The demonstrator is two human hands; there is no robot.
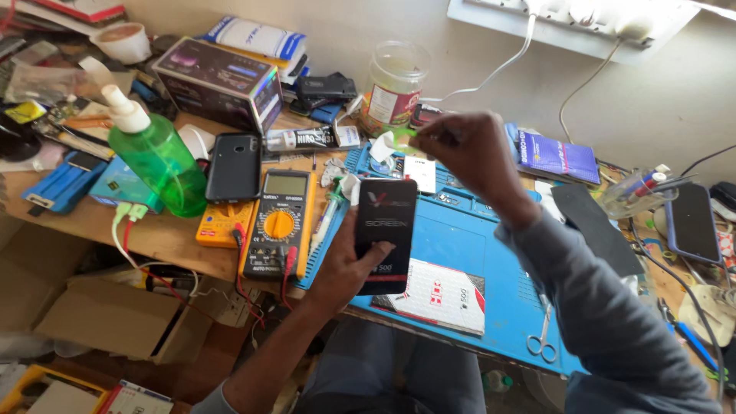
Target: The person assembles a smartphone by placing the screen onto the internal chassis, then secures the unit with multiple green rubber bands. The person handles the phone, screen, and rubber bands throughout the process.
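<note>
Fingers [368, 257] grip the black screen panel [386, 230] (lower edge), upright.

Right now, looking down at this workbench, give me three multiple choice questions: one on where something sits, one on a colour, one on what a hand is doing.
1. Where is the yellow multimeter?
A. Left of the black flat package
B. On the cardboard box
C. Against the wall

2. What colour is the pump bottle?
A. Red
B. Green
C. White

3. What is the left hand doing?
A. Resting flat on the mat
B. Holding scissors
C. Holding the black flat package

Answers: 1 A, it lies on the bench just left of the package. 2 B, its body is clear green. 3 C, the thumb presses on the package's front, while the right hand pinches a small green tab.
</note>
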